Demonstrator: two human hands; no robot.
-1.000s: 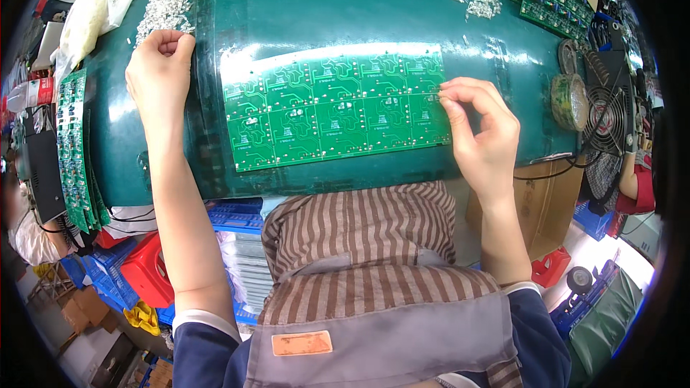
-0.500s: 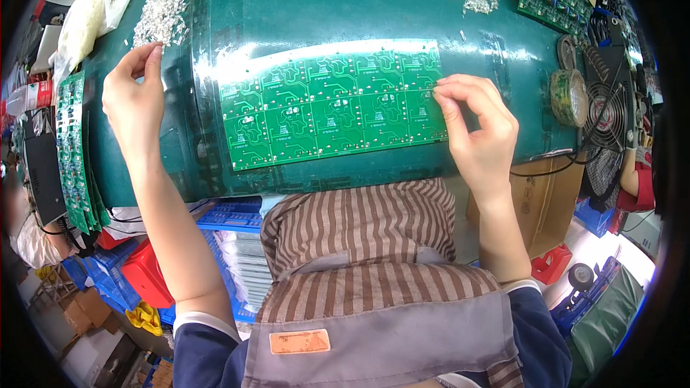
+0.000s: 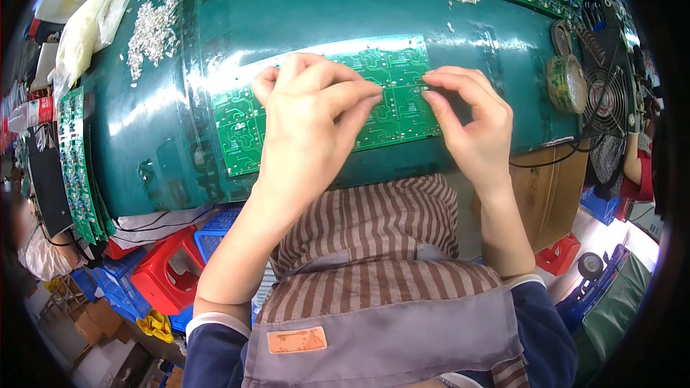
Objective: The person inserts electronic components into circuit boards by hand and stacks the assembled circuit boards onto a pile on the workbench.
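Green circuit board [image 3: 402, 111] lies flat on darker green tabletop [image 3: 316, 0]. Left hand [image 3: 309, 118] above board's middle, thumb and forefinger nearly meeting; anything tiny between them hard to make out. Right hand [image 3: 478, 118] at board's right end, fingertips slightly parted, hold unclear.

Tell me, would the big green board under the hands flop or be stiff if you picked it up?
The green board would probably be stiff: it lies as one flat sheet. It looks thin, so it's likely light for its size. On that shiny green table cover, it might slide easily.
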